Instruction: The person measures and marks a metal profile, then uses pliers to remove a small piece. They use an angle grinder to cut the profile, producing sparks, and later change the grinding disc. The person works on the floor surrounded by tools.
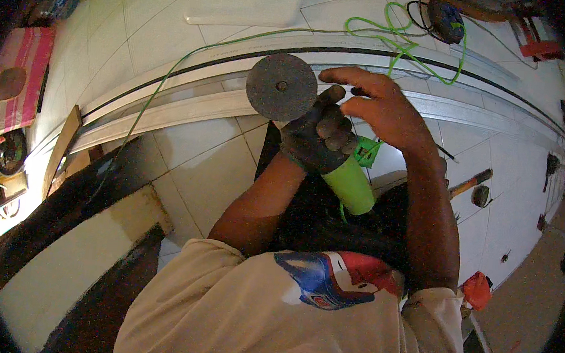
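Note:
My left hand (317, 138), in a dark glove, is wrapped round the front of an angle grinder with a lime-green body (351, 187). The grinder's round dark grey disc (281, 77) faces up, with a small spindle or nut at its centre. My bare right hand (382, 108) is beside the disc's right edge, fingers stretched out and apart. Its fingertips are close to the disc and to the gloved fingers; whether they touch is hard to tell. The grinder's head is mostly hidden by the disc and the glove.
Long white and silver metal profiles (228, 104) lie across the tiled floor ahead. A green cord (240, 36) winds over them to a tangle at the far right. To the right lies a hammer (474, 185). A wooden board (63, 152) stands at the left.

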`<state>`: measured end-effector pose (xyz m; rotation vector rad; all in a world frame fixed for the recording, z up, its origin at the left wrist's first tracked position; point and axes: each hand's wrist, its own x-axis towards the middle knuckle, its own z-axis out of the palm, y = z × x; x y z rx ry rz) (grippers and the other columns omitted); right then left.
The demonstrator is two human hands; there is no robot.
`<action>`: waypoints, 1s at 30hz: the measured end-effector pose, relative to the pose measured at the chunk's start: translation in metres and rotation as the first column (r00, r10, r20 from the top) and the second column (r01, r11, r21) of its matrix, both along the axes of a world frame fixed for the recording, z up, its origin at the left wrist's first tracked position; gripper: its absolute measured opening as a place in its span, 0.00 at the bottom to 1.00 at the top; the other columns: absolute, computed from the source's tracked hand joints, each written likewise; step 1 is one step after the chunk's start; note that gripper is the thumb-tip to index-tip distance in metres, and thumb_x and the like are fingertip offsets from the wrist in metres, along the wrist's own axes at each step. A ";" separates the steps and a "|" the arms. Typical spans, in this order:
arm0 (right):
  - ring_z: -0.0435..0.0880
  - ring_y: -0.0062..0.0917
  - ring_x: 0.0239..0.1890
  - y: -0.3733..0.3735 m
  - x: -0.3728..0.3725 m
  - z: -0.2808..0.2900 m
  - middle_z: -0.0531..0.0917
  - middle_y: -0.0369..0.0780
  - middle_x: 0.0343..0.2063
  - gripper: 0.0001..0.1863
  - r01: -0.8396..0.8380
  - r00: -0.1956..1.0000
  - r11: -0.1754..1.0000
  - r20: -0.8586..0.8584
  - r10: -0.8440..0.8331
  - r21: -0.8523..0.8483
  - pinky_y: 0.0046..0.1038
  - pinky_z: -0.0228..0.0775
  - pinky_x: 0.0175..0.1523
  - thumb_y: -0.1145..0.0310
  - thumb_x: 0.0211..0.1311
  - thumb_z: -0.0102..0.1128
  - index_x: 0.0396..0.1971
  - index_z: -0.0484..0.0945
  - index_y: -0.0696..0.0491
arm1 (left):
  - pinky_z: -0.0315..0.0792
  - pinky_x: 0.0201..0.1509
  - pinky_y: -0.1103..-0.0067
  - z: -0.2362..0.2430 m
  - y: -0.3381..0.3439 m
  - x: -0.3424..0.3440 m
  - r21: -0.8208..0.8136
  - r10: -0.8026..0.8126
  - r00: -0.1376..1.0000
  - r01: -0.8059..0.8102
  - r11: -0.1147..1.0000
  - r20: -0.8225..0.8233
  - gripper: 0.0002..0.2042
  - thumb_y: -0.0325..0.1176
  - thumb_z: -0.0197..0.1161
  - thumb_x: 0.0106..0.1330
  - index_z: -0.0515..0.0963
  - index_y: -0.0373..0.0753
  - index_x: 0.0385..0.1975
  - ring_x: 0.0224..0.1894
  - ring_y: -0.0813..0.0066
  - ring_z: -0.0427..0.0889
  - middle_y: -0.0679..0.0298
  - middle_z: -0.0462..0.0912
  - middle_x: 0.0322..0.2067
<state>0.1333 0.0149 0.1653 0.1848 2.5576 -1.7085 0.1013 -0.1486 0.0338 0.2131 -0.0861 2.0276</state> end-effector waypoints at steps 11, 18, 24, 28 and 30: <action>0.88 0.29 0.43 0.015 -0.031 -0.003 0.90 0.45 0.40 0.23 -0.336 0.929 0.938 0.192 0.316 0.080 0.32 0.79 0.52 0.66 0.52 0.68 0.49 0.84 0.60 | 0.69 0.32 0.67 0.014 0.001 -0.003 -0.020 0.015 1.000 -0.015 1.000 0.016 0.16 0.53 0.46 0.79 0.75 0.51 0.49 0.21 0.72 0.77 0.75 0.77 0.20; 0.90 0.34 0.41 0.020 -0.034 -0.019 0.90 0.47 0.37 0.24 -0.253 0.953 0.967 0.176 0.247 0.017 0.34 0.80 0.51 0.58 0.47 0.74 0.43 0.87 0.57 | 0.70 0.44 0.66 0.000 0.004 -0.001 0.143 -0.065 0.996 0.056 0.988 0.061 0.19 0.51 0.46 0.80 0.74 0.49 0.59 0.30 0.70 0.79 0.72 0.78 0.27; 0.88 0.30 0.48 0.029 -0.019 -0.028 0.90 0.42 0.44 0.20 -0.159 0.978 0.950 0.086 0.188 -0.270 0.36 0.78 0.61 0.61 0.60 0.74 0.48 0.85 0.56 | 0.70 0.44 0.66 -0.003 -0.004 -0.004 -0.206 0.064 0.730 -0.274 0.939 -0.681 0.20 0.52 0.48 0.78 0.73 0.48 0.60 0.31 0.71 0.79 0.72 0.78 0.29; 0.84 0.31 0.57 0.035 -0.004 -0.030 0.88 0.42 0.52 0.18 -0.076 0.997 0.880 -0.055 0.057 -0.469 0.37 0.71 0.69 0.65 0.66 0.70 0.51 0.83 0.57 | 0.72 0.45 0.66 0.006 0.003 0.001 0.141 -0.055 0.994 0.042 0.989 0.090 0.34 0.53 0.61 0.71 0.64 0.42 0.73 0.33 0.69 0.80 0.69 0.80 0.29; 0.83 0.32 0.60 0.040 0.002 -0.024 0.87 0.45 0.54 0.16 -0.029 0.998 0.872 -0.065 -0.004 -0.489 0.37 0.70 0.71 0.65 0.67 0.69 0.49 0.82 0.57 | 0.72 0.45 0.65 0.011 0.004 -0.001 0.153 -0.027 0.999 0.020 0.988 0.047 0.44 0.54 0.67 0.66 0.58 0.38 0.77 0.33 0.69 0.81 0.69 0.80 0.29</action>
